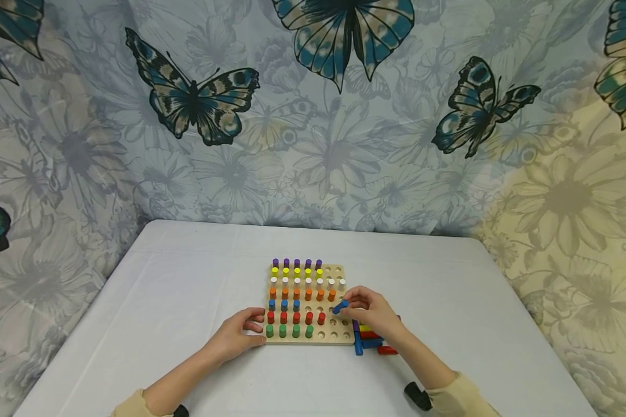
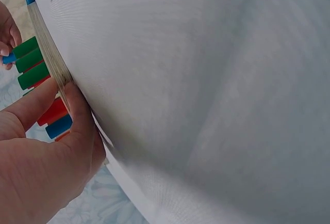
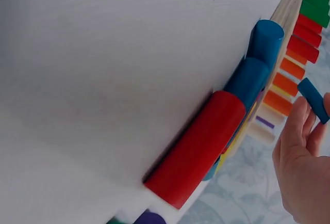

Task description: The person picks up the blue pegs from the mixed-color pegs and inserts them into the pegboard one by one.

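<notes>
A wooden pegboard [image 1: 323, 343] lies on the table with rows of coloured pegs upright in its holes: purple at the back, then yellow, white, orange, blue, red and green at the front. My left hand [image 1: 235, 336] grips the board's left edge near the front corner; the left wrist view shows thumb and forefinger [image 2: 78, 108] pinching that edge. Over the right side of the board, my right hand [image 1: 372, 313] pinches a blue peg [image 1: 340, 307], held tilted above the blue row. Three blue pegs [image 1: 284, 305] stand at that row's left end.
Loose pegs lie in a pile beside the board's right edge, among them a blue peg [image 1: 358, 344] and a red peg [image 3: 196, 149]. A black object [image 1: 417, 397] sits by the right sleeve. The white-covered table [image 1: 198, 260] meets a butterfly-patterned cloth [image 1: 318, 174] behind.
</notes>
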{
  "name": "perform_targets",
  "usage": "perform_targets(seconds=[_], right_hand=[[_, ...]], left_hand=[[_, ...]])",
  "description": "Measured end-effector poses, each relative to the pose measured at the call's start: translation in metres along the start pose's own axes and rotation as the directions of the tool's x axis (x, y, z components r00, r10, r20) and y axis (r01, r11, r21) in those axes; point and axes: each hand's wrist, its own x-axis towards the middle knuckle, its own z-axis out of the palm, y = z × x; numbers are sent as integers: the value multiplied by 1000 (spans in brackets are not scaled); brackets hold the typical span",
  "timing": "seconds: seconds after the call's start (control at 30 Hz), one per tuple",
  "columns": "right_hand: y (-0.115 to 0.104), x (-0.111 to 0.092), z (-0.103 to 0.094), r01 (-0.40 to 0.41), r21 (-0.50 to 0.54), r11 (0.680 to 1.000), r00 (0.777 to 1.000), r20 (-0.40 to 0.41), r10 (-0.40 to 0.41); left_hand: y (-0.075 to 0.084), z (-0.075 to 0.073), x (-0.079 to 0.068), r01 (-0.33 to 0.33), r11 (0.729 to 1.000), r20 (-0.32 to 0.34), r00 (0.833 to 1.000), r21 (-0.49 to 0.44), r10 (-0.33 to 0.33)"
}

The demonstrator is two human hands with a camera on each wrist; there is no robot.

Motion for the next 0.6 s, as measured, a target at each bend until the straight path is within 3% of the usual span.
perform_targets(seconds=[0.27, 0.6], right_hand=[[0, 7, 8, 37, 5, 999, 999, 30, -37], [-3, 15, 24, 98, -79, 992, 995, 29, -96]], left_hand=[[-1, 2, 2, 16, 1000, -1, 1000, 12, -16], [-1, 2, 2, 14, 1000, -6, 1000, 5, -14]])
